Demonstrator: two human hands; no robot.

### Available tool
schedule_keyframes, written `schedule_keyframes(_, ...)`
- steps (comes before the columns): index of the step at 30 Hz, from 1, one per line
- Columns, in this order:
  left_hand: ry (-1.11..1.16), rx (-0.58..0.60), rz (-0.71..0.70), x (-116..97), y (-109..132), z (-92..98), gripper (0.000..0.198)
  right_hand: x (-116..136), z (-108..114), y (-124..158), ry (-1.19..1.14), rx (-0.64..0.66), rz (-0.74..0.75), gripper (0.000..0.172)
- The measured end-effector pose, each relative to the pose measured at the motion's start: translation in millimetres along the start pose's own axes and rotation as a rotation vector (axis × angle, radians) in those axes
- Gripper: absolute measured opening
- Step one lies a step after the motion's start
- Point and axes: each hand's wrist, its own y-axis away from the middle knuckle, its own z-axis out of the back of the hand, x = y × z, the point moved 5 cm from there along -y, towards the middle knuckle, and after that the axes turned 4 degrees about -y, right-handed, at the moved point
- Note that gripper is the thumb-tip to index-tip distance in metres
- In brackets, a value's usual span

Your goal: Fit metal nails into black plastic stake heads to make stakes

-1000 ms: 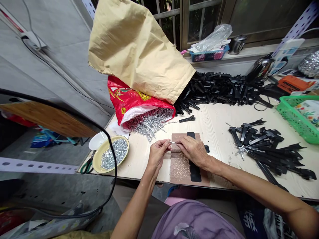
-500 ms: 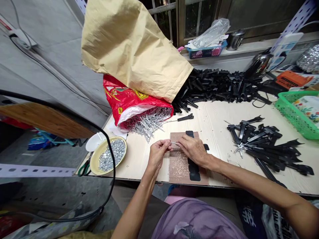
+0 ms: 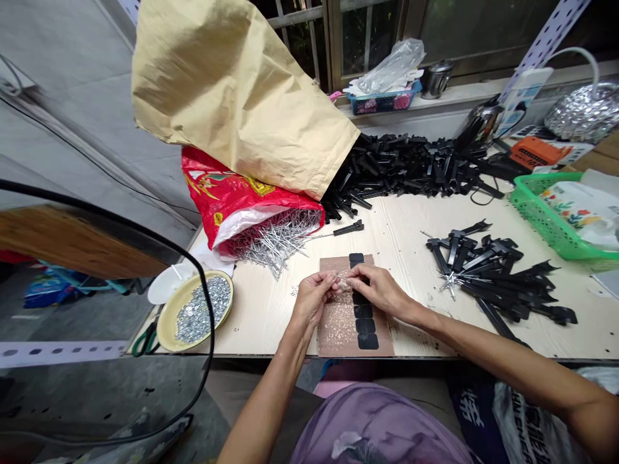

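My left hand and my right hand meet over a brown board at the table's near edge. Between their fingertips they pinch a thin metal pin; the small part on it is too tiny to make out. A row of black rubber pads runs down the board, partly under my right hand. A red bag spilling long metal pins lies just beyond my left hand. To the left stands a yellow dish of small silver washers.
A large tan paper sack pours black plastic pieces across the back of the table. A pile of assembled black pieces lies at right, by a green basket. Green-handled scissors and a black cable are at left.
The view has shifted, so everything sits further left. My hands have lifted slightly off the board and drawn closer together around the pin, uncovering more black pads.
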Motion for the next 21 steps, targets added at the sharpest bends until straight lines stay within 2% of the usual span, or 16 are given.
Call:
schedule_keyframes(2, -0.018, 0.004, 0.002, 0, 0, -4.0, 0.033, 2, 5, 3, 0.126, -0.020, 0.045, 0.017)
schedule_keyframes(5, -0.035, 0.005, -0.004, -1, -1, -6.3, 0.033, 2, 7, 5, 0.243, -0.003, 0.023, 0.022)
schedule_keyframes(9, -0.054, 0.007, -0.008, 2, -2, -8.1, 0.032, -3, 9, 4, 0.170, 0.021, -0.019, 0.022)
schedule_keyframes(15, -0.048, 0.043, -0.011, 11, -3, -17.9, 0.035, -7, 22, 7, 0.165, 0.015, 0.039, 0.019)
schedule_keyframes(18, -0.142, 0.045, -0.066, 13, -4, -18.3, 0.046, -15, 33, 7, 0.266, 0.005, 0.079, 0.020)
schedule_keyframes(21, -0.344, -0.047, -0.170, 11, -4, -12.1, 0.052, -28, 43, 1, 0.459, -0.003, 0.131, 0.023)
